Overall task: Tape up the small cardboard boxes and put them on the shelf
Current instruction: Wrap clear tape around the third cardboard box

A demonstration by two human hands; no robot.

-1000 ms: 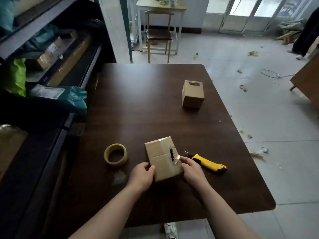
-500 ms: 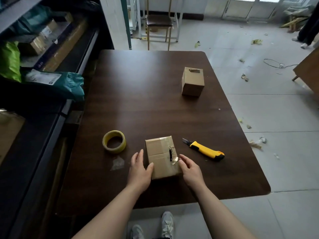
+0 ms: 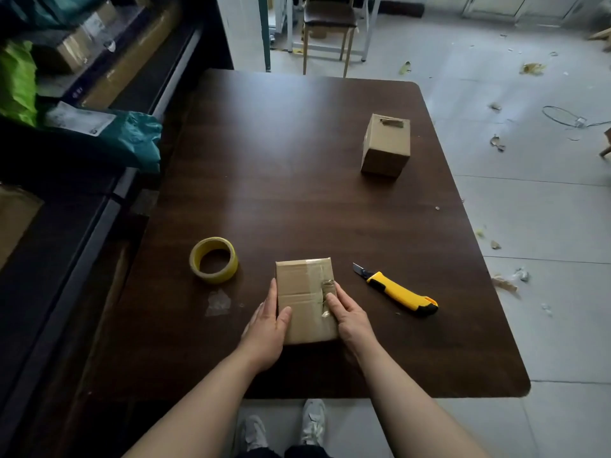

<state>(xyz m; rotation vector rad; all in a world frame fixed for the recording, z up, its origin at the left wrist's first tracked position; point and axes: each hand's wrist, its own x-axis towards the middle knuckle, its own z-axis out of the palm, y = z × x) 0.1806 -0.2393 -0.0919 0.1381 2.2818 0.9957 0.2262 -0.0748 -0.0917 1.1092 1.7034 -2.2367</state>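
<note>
Box (image 3: 304, 292) lies flat near the front edge of the surface (image 3: 297, 160), long axis pointing away, left hand (image 3: 264, 328) flat against its left side, right hand (image 3: 350, 320) pressing open-fingered on the taped edge; shelf (image 3: 109, 206) stands left.

My left hand (image 3: 264, 328), right hand (image 3: 350, 320) and forearms (image 3: 211, 398) are bare. I wear white sneakers (image 3: 314, 421) and dark trousers (image 3: 284, 453).

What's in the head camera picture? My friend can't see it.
The left hand and right hand press the sides of a flat, taped cardboard box on a dark table. A yellow tape roll lies left of it, a yellow knife right of it, and a second box stands farther back.
</note>
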